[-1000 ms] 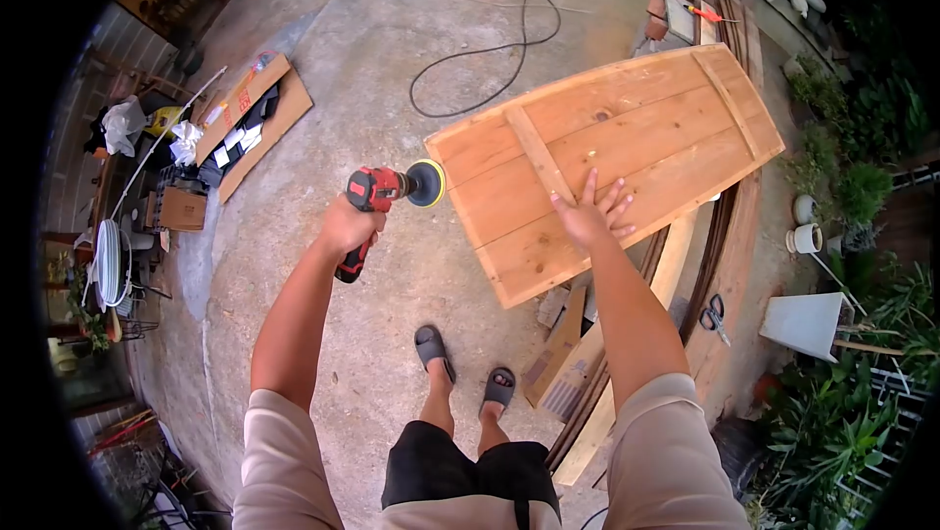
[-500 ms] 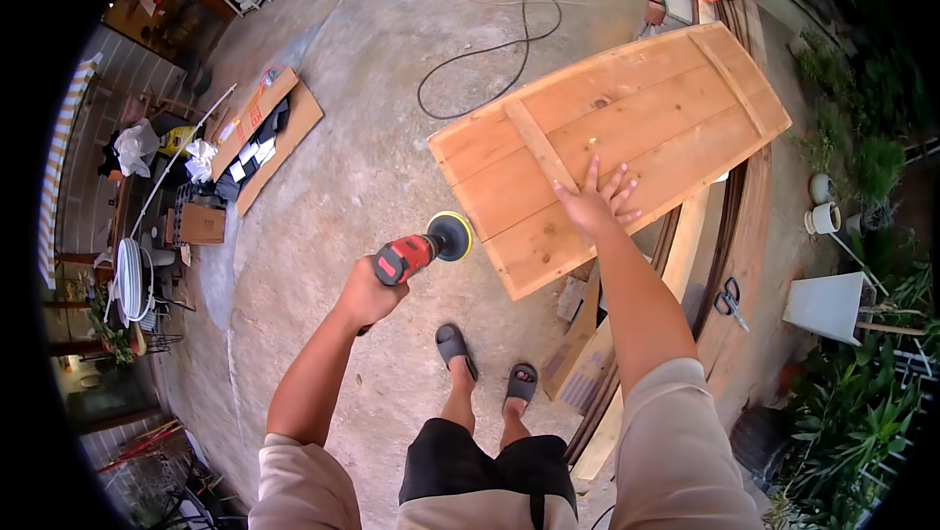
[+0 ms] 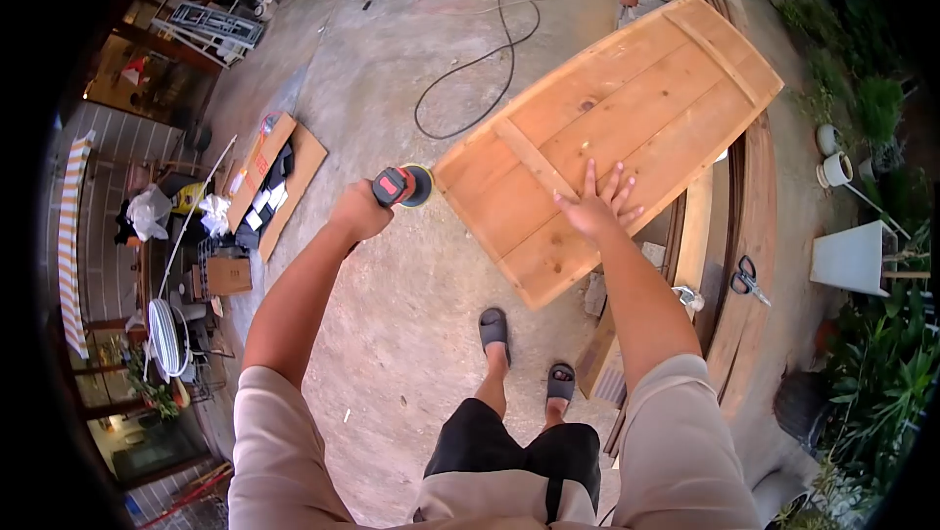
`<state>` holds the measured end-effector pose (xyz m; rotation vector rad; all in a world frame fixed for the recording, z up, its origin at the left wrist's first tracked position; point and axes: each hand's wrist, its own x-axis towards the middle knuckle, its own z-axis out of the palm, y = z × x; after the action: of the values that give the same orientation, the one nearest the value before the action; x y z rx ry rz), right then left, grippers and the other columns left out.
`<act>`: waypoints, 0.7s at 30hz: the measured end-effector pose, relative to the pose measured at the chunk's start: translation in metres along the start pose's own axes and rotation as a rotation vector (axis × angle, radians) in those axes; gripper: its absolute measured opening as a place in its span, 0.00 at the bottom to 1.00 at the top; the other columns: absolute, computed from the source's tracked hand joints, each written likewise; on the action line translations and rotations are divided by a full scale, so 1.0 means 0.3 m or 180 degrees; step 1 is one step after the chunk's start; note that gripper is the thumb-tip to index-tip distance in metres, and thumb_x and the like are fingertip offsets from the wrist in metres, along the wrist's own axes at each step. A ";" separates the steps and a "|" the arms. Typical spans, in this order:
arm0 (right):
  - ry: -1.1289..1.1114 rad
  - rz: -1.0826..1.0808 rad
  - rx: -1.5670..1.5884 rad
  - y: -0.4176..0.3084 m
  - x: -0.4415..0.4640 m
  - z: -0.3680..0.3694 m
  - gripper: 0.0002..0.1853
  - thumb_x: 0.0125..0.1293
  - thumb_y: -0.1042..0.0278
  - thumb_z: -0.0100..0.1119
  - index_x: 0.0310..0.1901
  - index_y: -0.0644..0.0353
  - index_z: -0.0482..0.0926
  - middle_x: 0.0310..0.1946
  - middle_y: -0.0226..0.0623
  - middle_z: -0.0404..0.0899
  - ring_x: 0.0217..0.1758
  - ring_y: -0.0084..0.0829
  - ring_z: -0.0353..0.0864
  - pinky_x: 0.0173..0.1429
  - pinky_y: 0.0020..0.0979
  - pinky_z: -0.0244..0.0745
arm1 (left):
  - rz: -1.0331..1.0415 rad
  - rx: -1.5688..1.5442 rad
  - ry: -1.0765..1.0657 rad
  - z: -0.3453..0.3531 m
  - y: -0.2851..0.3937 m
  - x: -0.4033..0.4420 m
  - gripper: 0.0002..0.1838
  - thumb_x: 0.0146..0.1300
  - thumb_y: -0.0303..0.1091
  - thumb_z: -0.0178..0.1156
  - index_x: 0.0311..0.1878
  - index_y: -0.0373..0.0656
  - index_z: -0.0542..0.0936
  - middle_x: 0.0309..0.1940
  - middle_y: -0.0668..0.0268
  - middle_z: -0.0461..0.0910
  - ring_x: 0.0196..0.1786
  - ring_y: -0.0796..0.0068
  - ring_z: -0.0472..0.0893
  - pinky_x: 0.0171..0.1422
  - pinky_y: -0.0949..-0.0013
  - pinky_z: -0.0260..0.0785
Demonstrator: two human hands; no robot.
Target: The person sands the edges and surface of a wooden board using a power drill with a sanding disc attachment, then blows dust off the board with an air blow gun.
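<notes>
My left hand (image 3: 362, 211) is wrapped round the grip of a red and black power drill (image 3: 392, 186). A round pad with a yellow rim (image 3: 419, 185) is fitted at the drill's front, close to the left end of a wooden panel (image 3: 627, 128). My right hand (image 3: 599, 205) lies on the panel with fingers spread, just right of a cross batten (image 3: 534, 160). The panel is made of boards with a raised edge and a second batten (image 3: 711, 58) near its far end. It rests on stacked timber (image 3: 749, 236).
Scissors (image 3: 749, 280) lie on the timber. A black cable (image 3: 509, 50) curls over the concrete floor (image 3: 382, 363). Flattened cardboard (image 3: 299, 177) with dark items lies at the left, near a cardboard box (image 3: 228, 275). A white planter (image 3: 850, 258) and plants are at the right.
The drill first dropped toward me, then rose again beside the panel's left end. My right hand has stayed spread on the panel. The view has shifted, and the panel appears turned more steeply.
</notes>
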<state>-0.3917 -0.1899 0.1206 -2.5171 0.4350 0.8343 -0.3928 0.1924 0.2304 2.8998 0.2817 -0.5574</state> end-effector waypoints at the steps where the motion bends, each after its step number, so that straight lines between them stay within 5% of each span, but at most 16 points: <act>1: 0.0020 0.0008 0.0016 -0.004 0.003 -0.004 0.56 0.68 0.22 0.52 0.86 0.30 0.29 0.85 0.43 0.07 0.87 0.53 0.07 0.80 0.75 0.14 | 0.0004 0.0075 -0.0035 -0.028 0.004 0.015 0.17 0.53 0.33 0.68 0.44 0.33 0.86 0.43 0.39 0.86 0.51 0.41 0.87 0.55 0.51 0.80; 12: 0.0207 0.0032 0.0066 0.001 0.038 0.043 0.57 0.65 0.22 0.56 0.86 0.30 0.34 0.86 0.42 0.11 0.88 0.54 0.09 0.79 0.75 0.13 | 0.0663 0.0138 -0.0263 -0.079 0.019 0.075 0.14 0.55 0.31 0.65 0.45 0.40 0.87 0.41 0.42 0.87 0.49 0.39 0.85 0.54 0.48 0.80; 21: 0.0197 0.0012 0.0032 0.016 0.051 0.050 0.59 0.63 0.19 0.54 0.86 0.32 0.35 0.86 0.44 0.10 0.86 0.56 0.05 0.78 0.77 0.13 | 0.1137 -0.0427 -0.0775 0.198 0.086 -0.379 0.22 0.54 0.32 0.67 0.55 0.44 0.85 0.37 0.43 0.86 0.44 0.38 0.86 0.50 0.46 0.80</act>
<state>-0.3890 -0.1887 0.0988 -2.5390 0.4630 0.7554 -0.5115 0.1380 0.2230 2.6277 -0.2198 -0.7797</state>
